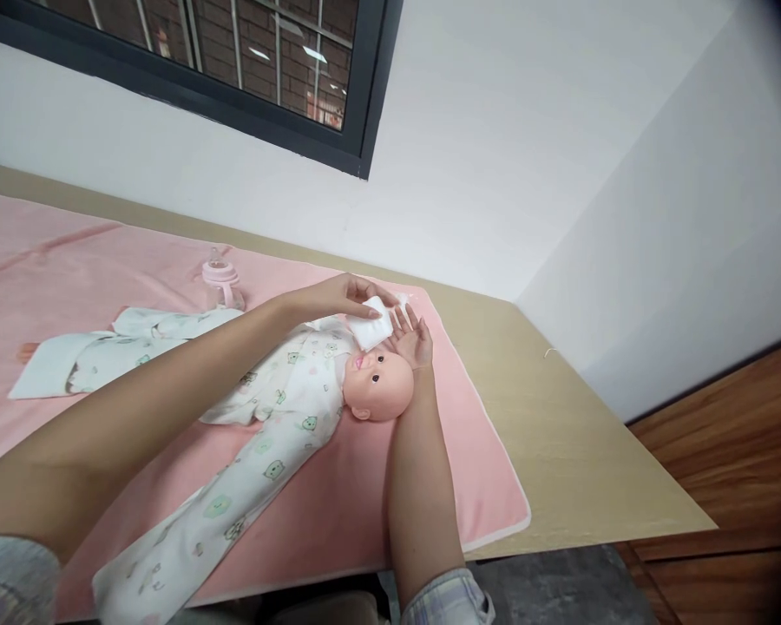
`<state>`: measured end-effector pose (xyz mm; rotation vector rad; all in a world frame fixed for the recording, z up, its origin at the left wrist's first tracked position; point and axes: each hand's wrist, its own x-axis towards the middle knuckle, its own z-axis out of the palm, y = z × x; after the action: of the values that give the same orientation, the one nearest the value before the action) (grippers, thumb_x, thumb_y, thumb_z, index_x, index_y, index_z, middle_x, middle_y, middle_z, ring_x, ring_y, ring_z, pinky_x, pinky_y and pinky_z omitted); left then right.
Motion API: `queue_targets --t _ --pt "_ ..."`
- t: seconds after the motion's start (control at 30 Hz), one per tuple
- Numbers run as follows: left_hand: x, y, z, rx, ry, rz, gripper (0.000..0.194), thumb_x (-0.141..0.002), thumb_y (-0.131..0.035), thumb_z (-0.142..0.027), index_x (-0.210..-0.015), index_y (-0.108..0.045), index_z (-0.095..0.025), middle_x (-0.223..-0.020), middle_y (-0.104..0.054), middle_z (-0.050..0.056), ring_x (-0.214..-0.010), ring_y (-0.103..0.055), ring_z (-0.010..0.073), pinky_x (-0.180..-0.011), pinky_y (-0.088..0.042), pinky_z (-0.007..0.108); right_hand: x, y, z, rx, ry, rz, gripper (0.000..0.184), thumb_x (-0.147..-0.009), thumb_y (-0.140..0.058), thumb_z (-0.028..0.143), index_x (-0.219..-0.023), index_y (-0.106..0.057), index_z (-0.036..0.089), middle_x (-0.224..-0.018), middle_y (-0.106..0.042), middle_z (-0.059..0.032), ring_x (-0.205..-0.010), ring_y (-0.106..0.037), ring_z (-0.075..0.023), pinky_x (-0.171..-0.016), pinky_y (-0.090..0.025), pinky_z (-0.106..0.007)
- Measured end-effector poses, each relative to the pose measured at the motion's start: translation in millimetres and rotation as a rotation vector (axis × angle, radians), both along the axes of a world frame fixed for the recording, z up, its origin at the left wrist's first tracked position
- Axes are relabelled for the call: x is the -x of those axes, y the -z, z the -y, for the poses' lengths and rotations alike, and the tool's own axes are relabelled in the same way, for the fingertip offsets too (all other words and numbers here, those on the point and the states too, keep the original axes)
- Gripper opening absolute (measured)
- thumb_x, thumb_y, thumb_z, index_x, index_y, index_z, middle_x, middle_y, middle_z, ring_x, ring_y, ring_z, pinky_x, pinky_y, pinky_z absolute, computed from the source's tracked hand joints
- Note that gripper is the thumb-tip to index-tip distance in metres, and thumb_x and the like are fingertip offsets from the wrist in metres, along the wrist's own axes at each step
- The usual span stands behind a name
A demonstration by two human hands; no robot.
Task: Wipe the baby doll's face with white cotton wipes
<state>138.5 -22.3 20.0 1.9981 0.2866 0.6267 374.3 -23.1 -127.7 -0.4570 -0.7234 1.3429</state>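
Note:
A baby doll (383, 389) lies on its back in white printed clothes (279, 382), its head toward the right. My left hand (348, 295) reaches across the doll's body and pinches a folded white cloth or tissue (370, 328) just beside its mouth and chin. Whether the cloth touches the face I cannot tell. Beyond the doll's head rests my right hand (415, 341), palm up with the fingers apart, close to the cloth's edge. My right forearm runs along the crown of the head.
A pink blanket (482, 469) with a pale edge covers much of the wooden table (560, 434). A baby bottle (221, 276) with a pink collar stands behind the doll's legs. The white wall (482, 130) and a dark-framed window (364, 104) bound the far side.

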Motion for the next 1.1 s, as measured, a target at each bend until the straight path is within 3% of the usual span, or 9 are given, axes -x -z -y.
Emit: queue_targets --t 0.1,0.17,0.27,0.4,0.57,0.73,0.93,1.1 --pt "16.7 -4.2 14.4 0.106 0.084 -0.018 0.04 -0.075 -0.087 -0.043 -0.074 -0.058 -0.016 -0.081 -0.072 0.006 -0.067 -0.065 0.0154 -0.057 -0.047 0.022 0.9 -1.5 1.9 -0.015 0.001 -0.02 0.036 -0.091 -0.056 0.051 -0.118 -0.067 0.029 -0.135 -0.067 -0.0035 -0.124 -0.066 -0.0193 -0.119 -0.045 -0.047" --pt "25.8 -6.2 22.7 0.074 0.121 -0.073 0.033 -0.078 -0.086 -0.039 -0.077 -0.062 -0.016 -0.073 -0.069 0.003 -0.062 -0.063 0.0134 -0.055 -0.045 0.02 2.1 -3.9 4.8 -0.012 0.02 -0.004 0.034 -0.091 -0.057 0.05 -0.116 -0.067 0.029 -0.134 -0.067 -0.0035 -0.125 -0.065 -0.0193 -0.119 -0.045 -0.047" --pt "34.7 -5.1 29.4 -0.11 0.105 -0.194 0.018 -0.085 -0.078 -0.033 -0.087 -0.073 -0.016 -0.082 -0.073 0.003 -0.074 -0.068 0.0154 -0.066 -0.049 0.021 4.6 -7.8 9.6 0.022 0.044 0.029 0.033 -0.09 -0.059 0.05 -0.116 -0.067 0.03 -0.136 -0.067 -0.0033 -0.126 -0.064 -0.0195 -0.119 -0.045 -0.046" --pt "38.6 5.8 32.6 -0.274 0.025 -0.278 0.016 -0.087 -0.072 -0.032 -0.092 -0.078 -0.018 -0.092 -0.078 0.002 -0.085 -0.071 0.0184 -0.074 -0.05 0.022 6.7 -10.1 12.2 0.06 0.038 0.06 0.035 -0.089 -0.061 0.051 -0.117 -0.067 0.031 -0.136 -0.067 -0.0029 -0.126 -0.064 -0.0204 -0.118 -0.045 -0.047" --pt "36.4 19.0 43.3 -0.316 -0.046 -0.223 0.016 -0.084 -0.071 -0.029 -0.089 -0.078 -0.016 -0.093 -0.079 0.002 -0.087 -0.073 0.0192 -0.078 -0.051 0.023 6.1 -7.7 9.1 0.085 0.032 0.111 0.036 -0.088 -0.062 0.052 -0.117 -0.067 0.032 -0.138 -0.065 -0.0022 -0.126 -0.064 -0.0207 -0.116 -0.046 -0.047" --pt "33.7 22.6 50.7 -0.382 -0.12 -0.218 0.015 -0.082 -0.069 -0.024 -0.09 -0.078 -0.016 -0.094 -0.079 0.002 -0.088 -0.072 0.019 -0.076 -0.049 0.023 6.7 -5.2 9.0 0.092 0.041 0.147 0.035 -0.088 -0.061 0.049 -0.118 -0.067 0.032 -0.137 -0.066 -0.0022 -0.125 -0.065 -0.0193 -0.116 -0.047 -0.046" --pt "32.3 25.7 49.5 -0.429 -0.074 -0.219 0.015 -0.084 -0.067 -0.021 -0.093 -0.078 -0.016 -0.094 -0.079 0.002 -0.085 -0.071 0.018 -0.074 -0.047 0.022 19.0 -12.2 14.8 0.131 0.059 0.22 0.037 -0.09 -0.06 0.048 -0.122 -0.064 0.029 -0.13 -0.07 -0.0043 -0.126 -0.065 -0.0196 -0.115 -0.048 -0.048" --pt "35.6 25.9 46.5 -0.456 -0.067 -0.223 0.02 -0.086 -0.065 -0.021 -0.099 -0.08 -0.02 -0.097 -0.078 0.002 -0.086 -0.071 0.0192 -0.071 -0.045 0.023 34.6 -7.5 22.7 0.159 0.072 0.284 0.035 -0.087 -0.064 0.046 -0.118 -0.066 0.028 -0.123 -0.073 -0.0046 -0.119 -0.068 -0.0213 -0.115 -0.048 -0.048"
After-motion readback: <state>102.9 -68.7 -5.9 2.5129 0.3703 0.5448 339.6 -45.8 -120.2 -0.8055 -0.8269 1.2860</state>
